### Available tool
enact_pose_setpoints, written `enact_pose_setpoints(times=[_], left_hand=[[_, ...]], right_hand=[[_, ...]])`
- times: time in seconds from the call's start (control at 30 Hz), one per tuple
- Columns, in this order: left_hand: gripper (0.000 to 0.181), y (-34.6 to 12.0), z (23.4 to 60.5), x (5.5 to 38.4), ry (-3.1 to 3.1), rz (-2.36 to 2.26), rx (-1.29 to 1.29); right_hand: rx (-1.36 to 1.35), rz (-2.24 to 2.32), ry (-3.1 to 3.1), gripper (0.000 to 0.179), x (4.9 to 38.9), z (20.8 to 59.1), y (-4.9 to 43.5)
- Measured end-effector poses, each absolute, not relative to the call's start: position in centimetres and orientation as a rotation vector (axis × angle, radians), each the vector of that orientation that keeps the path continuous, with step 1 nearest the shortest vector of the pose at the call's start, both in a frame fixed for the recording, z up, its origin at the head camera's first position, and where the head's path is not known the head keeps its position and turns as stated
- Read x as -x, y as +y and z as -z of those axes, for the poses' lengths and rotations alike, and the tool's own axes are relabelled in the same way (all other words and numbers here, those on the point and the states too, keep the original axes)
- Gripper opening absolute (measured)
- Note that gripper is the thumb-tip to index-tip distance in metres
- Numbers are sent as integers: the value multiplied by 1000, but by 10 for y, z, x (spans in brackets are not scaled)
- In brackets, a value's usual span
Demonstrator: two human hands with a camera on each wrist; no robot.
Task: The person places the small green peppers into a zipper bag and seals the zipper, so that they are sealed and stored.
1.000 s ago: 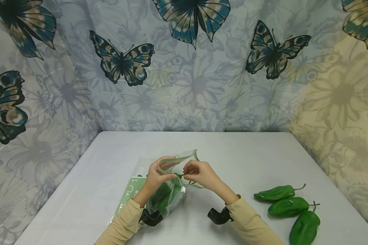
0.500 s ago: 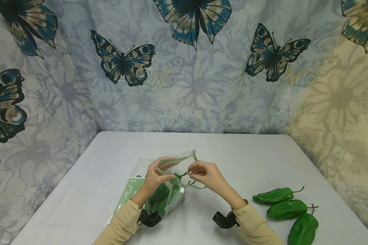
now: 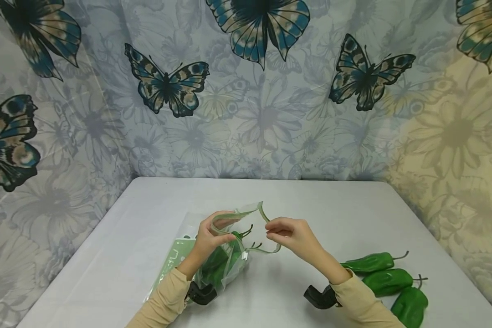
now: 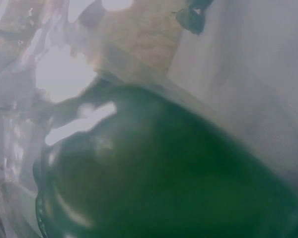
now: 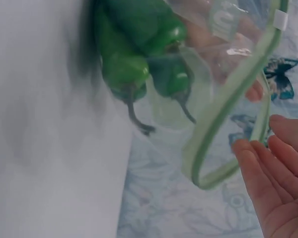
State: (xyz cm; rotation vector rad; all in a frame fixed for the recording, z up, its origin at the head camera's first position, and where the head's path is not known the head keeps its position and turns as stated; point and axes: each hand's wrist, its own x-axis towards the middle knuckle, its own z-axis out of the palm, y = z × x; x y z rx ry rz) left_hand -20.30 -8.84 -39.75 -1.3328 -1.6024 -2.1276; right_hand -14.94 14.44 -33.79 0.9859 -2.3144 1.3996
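Note:
My left hand (image 3: 208, 237) grips the mouth of a clear zip bag (image 3: 234, 269), with the thumb over the near rim and the fingers at the far side. Several green peppers (image 3: 213, 266) lie inside, stems toward the mouth; one stem (image 3: 247, 231) sticks up there. In the right wrist view, peppers (image 5: 121, 72) show through the film beside the pale green zip rim (image 5: 221, 111). My right hand (image 3: 293, 234) is at the right end of the mouth, fingertips close to the rim, thumb and fingers apart. A large pepper (image 4: 154, 173) fills much of the left wrist view.
Three more green peppers (image 3: 387, 281) lie on the white table (image 3: 106, 255) at the right, partly behind the right sleeve (image 3: 365, 300). The bag's green printed part (image 3: 176, 255) rests under the left forearm. A butterfly-patterned cloth (image 3: 266, 118) hangs behind the table.
My right hand has let go of the pepper stem in the bag mouth and moved right, to the rim's end. My left hand keeps its grip on the bag.

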Motion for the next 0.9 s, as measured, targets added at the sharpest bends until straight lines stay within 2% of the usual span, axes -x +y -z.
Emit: enact_pose_setpoints(times=[0.47, 0.9], left_hand=[[55, -87, 397, 201, -1672, 2079, 1264], [54, -89, 398, 204, -1634, 2112, 1288]], right_hand=[[-844, -1261, -2303, 25, 152, 336, 210], [-666, -1332, -2275, 27, 132, 332, 260]])
